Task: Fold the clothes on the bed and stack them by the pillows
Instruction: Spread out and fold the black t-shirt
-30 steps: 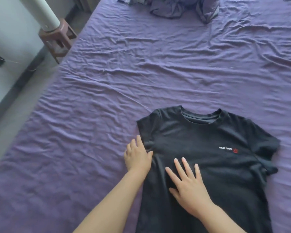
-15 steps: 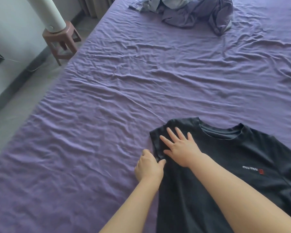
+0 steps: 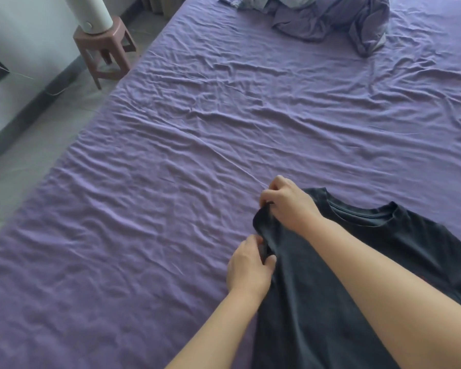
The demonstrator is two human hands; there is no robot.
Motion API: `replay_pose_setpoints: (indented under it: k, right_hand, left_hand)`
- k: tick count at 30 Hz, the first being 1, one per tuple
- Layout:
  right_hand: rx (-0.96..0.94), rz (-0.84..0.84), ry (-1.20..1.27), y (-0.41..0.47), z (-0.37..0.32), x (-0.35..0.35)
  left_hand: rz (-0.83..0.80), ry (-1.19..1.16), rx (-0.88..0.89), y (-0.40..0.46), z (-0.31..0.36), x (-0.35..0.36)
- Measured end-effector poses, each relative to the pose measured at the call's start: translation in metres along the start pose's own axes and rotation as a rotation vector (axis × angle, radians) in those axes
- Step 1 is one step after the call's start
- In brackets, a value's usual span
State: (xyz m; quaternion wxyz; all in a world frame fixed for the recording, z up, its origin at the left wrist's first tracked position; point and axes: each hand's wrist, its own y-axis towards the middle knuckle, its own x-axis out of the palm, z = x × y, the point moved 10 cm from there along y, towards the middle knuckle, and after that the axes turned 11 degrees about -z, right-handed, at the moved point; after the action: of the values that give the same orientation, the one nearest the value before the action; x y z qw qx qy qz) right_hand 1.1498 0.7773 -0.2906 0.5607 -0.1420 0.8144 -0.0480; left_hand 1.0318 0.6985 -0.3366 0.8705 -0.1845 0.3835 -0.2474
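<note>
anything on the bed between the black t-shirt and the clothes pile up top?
Nothing: head view shows only wrinkled purple sheet between the black t-shirt and the clothes pile.

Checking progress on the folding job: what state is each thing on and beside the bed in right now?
black T-shirt: spread flat, unfolded, left sleeve gathered up
left hand: pinches the sleeve's lower edge
right hand: pinches the sleeve's upper edge
clothes pile: crumpled, unfolded, at the far end
bed sheet: wrinkled
stool: upright, bears a white cylinder
</note>
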Motion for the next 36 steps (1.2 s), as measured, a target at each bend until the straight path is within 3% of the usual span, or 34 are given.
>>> replay_pose_setpoints:
  k: [5,8,9,14,22,25,32,36]
  right_hand:
    - [0.103,-0.02,0.101,-0.032,0.056,-0.01]
    - [0.197,-0.085,0.033,-0.049,0.086,0.007]
    - [0.204,-0.124,-0.007,-0.053,0.091,0.016]
    - [0.17,-0.207,-0.156,-0.079,0.087,0.057]
    - [0.29,-0.153,-0.081,-0.172,0.129,0.075]
    - [0.386,-0.134,-0.029,-0.218,0.16,0.07]
    - [0.78,-0.029,0.113,-0.332,0.267,0.053]
    - [0.874,0.065,0.291,-0.351,0.312,0.041]
  left_hand:
    - [0.006,0.313,0.412,-0.017,0.058,0.023]
    - [0.156,0.403,0.571,-0.024,0.076,0.029]
    - [0.155,0.424,0.564,-0.019,0.076,0.034]
    - [-0.19,0.841,0.359,0.019,0.04,0.09]
    - [-0.124,1.026,0.232,0.022,0.042,0.102]
    - [-0.113,1.044,0.317,0.007,0.075,0.127]
    - [-0.365,1.009,0.595,-0.027,0.16,0.252]
    - [-0.439,0.965,0.67,-0.04,0.198,0.305]
